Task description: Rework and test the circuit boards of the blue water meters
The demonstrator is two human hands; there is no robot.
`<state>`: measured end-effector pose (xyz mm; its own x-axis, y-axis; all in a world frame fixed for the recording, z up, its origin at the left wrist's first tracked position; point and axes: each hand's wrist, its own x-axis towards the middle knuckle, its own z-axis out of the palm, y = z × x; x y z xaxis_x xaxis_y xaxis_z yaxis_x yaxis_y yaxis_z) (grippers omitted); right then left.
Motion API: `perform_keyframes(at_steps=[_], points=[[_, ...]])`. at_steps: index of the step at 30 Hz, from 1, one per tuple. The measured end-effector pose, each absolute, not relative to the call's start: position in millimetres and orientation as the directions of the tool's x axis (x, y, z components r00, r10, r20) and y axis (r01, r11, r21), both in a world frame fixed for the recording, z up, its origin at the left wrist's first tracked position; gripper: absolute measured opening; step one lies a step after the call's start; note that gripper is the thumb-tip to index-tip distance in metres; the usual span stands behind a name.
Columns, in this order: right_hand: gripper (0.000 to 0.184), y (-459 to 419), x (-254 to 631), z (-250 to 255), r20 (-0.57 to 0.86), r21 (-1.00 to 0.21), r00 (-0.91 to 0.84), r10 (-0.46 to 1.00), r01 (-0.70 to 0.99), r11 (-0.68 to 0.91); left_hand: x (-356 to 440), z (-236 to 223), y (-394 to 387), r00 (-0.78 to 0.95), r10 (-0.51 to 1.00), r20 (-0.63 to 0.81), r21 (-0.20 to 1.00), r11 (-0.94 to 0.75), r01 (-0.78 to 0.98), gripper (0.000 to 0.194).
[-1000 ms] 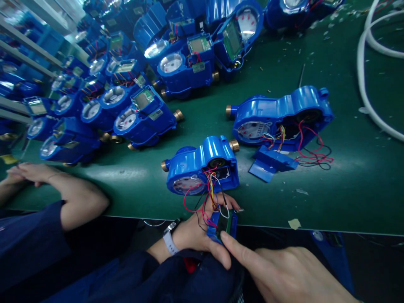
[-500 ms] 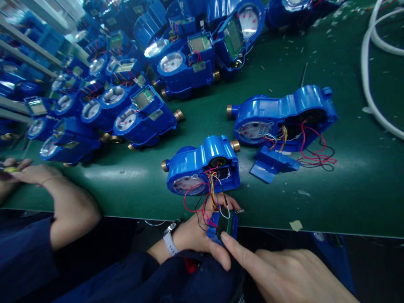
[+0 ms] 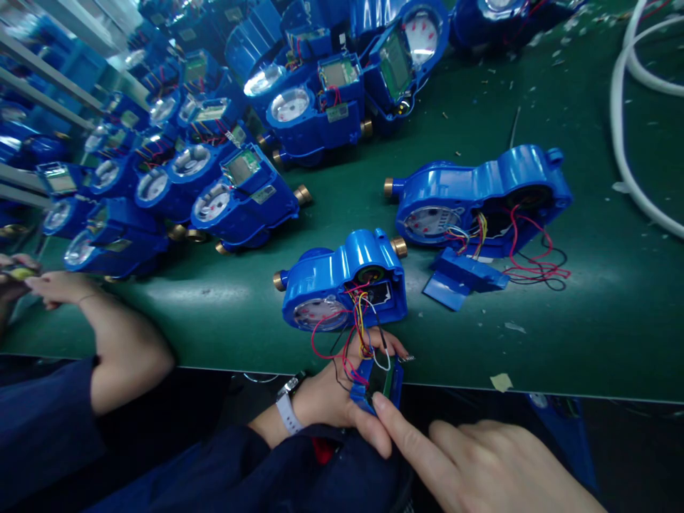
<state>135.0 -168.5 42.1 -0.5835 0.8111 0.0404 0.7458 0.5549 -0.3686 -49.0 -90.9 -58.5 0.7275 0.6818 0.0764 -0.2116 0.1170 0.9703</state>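
My left hand [image 3: 334, 399], a watch on its wrist, is closed round a small blue meter cover [image 3: 395, 392] with a green circuit board [image 3: 380, 381] inside. The index finger of my right hand [image 3: 481, 456] is stretched out, its tip touching the lower end of the board; its other fingers are loosely bent and its thumb is hidden. Red, black, yellow and white wires [image 3: 359, 324] run from the board up into the open compartment of a blue water meter [image 3: 342, 274]. This meter has brass ends and stands on the bench just beyond my left hand.
Another opened water meter [image 3: 481, 192] stands to the right, its blue cover [image 3: 464, 274] hanging by wires. Several meters [image 3: 240, 192] crowd the left and back of the green bench [image 3: 454, 356]. A white hose [image 3: 620, 121] curves at far right. A co-worker's arm [image 3: 122, 335] rests at left.
My right index fingertip has shifted very slightly on the board. My left hand and the meter stay put. At left, the co-worker's hands have moved a little.
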Motion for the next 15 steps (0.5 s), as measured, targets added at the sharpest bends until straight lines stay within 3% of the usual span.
perform_keyframes(at_steps=[6,12,15], points=[[0.06,-164.1,130.7,37.4,0.046,-0.454,-0.536,0.843,0.74,0.496,-51.1,-59.2,-91.1,0.724,0.687,0.067,0.972,0.118,-0.202,0.091],[0.056,-163.5,129.9,37.2,0.079,-0.403,-0.571,0.817,0.731,0.551,-51.4,-54.2,-90.3,0.742,0.671,0.009,0.97,0.175,-0.17,0.087],[0.06,-162.4,130.5,39.6,0.001,-0.595,-0.511,0.86,0.691,0.411,-52.5,-53.4,-89.7,0.748,0.664,-0.004,0.981,0.147,-0.125,0.089]])
